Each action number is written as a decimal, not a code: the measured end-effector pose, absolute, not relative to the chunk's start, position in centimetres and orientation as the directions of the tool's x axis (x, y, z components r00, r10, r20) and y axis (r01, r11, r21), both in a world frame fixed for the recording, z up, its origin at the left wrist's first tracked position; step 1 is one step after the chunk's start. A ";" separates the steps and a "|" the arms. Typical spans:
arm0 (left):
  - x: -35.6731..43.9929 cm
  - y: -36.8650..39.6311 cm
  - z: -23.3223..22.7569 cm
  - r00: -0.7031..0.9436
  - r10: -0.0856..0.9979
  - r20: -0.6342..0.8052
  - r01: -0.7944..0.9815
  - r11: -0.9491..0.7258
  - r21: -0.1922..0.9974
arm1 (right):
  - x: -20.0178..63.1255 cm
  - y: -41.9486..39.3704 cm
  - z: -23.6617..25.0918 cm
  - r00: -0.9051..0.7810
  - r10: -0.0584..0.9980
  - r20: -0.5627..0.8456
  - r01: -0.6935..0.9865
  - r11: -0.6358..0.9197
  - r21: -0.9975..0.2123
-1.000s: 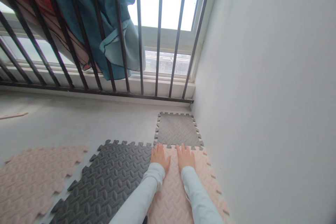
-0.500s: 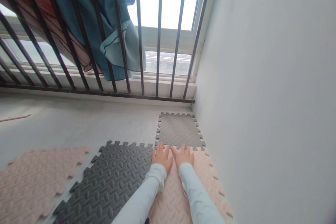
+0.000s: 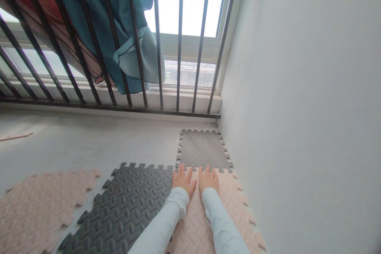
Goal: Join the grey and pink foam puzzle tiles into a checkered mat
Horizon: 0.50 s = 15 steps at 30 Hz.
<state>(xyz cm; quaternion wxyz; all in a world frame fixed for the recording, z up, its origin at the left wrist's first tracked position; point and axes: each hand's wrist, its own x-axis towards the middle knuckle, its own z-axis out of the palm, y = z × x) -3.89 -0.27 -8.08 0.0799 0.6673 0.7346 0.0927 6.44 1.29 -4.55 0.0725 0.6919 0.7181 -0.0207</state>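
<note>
Both of my hands lie palm down near the far edge of a pink foam mat tile [image 3: 195,222]. My left hand [image 3: 183,181] has its fingers spread, close to the seam with a dark grey foam tile [image 3: 131,202] on the left. Beside it, my right hand [image 3: 208,180] rests flat with its fingers stretched forward. The fingertips of both reach the toothed joint where the pink tile meets a lighter grey foam tile [image 3: 204,149] by the wall. Neither hand grips anything.
A separate pink foam tile [image 3: 44,202] lies to the left, apart from the dark one. A thin pink strip [image 3: 16,137] is on the grey floor [image 3: 127,137]. Dark railing bars [image 3: 178,75] with blue cloth [image 3: 127,47] behind stand ahead; a white wall [image 3: 303,127] rises on the right.
My right hand has drawn its fingers closer together, its thumb no longer stretched toward my left hand. The left hand stays nearly in place, and the view has tipped slightly upward.
</note>
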 end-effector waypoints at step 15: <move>-4.0 -0.1 -7.2 -0.068 0.997 -0.047 0.961 0.078 0.267 | 7.4 0.8 -5.4 -0.070 0.988 -0.136 0.997 0.074 0.022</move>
